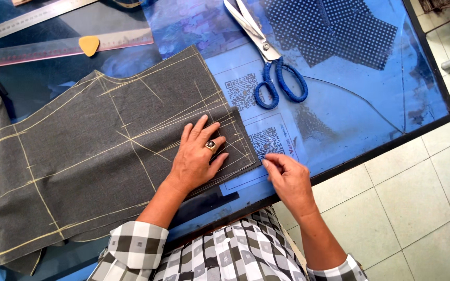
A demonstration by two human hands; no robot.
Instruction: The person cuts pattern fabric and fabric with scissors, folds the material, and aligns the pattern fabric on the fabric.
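A grey cloth piece (79,156) marked with yellow chalk lines lies flat on a blue glass-topped table (350,114). My left hand (196,156), wearing a ring, presses flat on the cloth near its right corner, fingers spread. My right hand (285,177) pinches the cloth's right edge with thumb and fingertips, close to the table's front edge. Scissors (269,57) with blue handles lie beyond the hands, apart from both.
A yellow tailor's chalk (88,45) rests on a long ruler (53,49), with a second metal ruler (27,18) behind it. Blue dotted fabric pieces (339,28) lie at the back right. Tiled floor (417,208) lies to the right of the table.
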